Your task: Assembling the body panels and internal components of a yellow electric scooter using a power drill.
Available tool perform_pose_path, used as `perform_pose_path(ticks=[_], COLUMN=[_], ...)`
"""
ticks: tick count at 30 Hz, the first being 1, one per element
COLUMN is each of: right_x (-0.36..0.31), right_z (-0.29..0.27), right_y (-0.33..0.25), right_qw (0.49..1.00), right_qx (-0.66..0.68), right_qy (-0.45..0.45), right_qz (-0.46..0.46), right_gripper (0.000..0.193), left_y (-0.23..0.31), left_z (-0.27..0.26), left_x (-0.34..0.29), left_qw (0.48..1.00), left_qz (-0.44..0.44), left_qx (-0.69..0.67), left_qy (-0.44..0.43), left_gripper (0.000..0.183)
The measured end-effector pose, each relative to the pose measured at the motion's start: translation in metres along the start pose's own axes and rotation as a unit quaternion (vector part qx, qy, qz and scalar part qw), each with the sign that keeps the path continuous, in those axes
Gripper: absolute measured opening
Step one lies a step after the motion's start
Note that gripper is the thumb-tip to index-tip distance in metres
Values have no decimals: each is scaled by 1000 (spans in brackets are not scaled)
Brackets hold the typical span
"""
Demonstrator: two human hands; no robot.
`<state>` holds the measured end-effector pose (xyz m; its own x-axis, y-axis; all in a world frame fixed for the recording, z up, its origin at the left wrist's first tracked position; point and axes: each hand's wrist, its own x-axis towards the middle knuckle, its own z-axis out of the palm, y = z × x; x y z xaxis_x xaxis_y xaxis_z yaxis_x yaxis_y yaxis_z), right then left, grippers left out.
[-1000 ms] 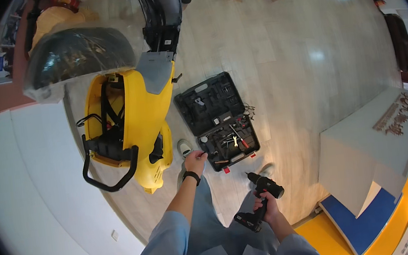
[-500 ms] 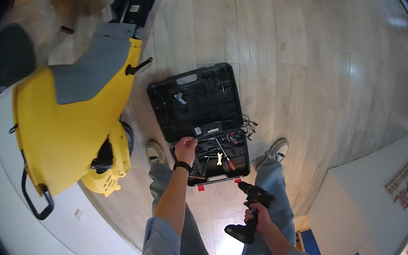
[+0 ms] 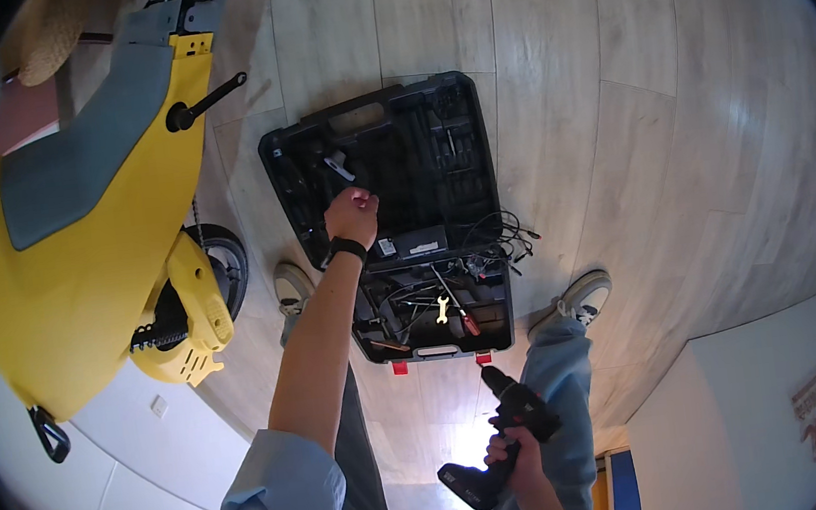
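Drill (image 3: 523, 409) sits in R hand (image 3: 519, 459), fingers wrapped round the grip, near the person's R leg & well apart from L hand (image 3: 352, 219). Bit end aims fwd & a bit L, toward the open tool case (image 3: 402, 200); barrel's long axis runs upper-L to lower-R, grip & batt. angling down-L.

L hand is over the case's lid half, fingers curled in; can't tell if it holds anything or touches the lid. Just fwd of it: small grey-white tool (image 3: 339, 168), long axis slanting upper-L to lower-R. In the near half: yellow wrench (image 3: 442, 309), approx. fore-aft, & red-handled screwdriver (image 3: 468, 321), handle twd. the person, shaft up-L.
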<state>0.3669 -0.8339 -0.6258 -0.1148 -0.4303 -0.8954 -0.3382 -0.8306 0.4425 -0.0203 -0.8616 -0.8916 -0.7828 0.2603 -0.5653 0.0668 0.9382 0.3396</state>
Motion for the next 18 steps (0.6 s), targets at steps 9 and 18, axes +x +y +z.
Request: perform_pose_path(ticks=[9,18], right_x=[-7,-20], right_z=[18,24], right_y=[8,-12], right_qw=[997,996], right_qx=[-59,-14], right_qy=[-46,-82], right_qz=[24,-22], right_gripper=[39,41], left_y=[26,50], left_z=[29,56], left_x=[7,-1], left_qw=[993,997], left_qz=[24,47], left_qx=[-115,37], left_qy=[9,-39], left_gripper=[16,18])
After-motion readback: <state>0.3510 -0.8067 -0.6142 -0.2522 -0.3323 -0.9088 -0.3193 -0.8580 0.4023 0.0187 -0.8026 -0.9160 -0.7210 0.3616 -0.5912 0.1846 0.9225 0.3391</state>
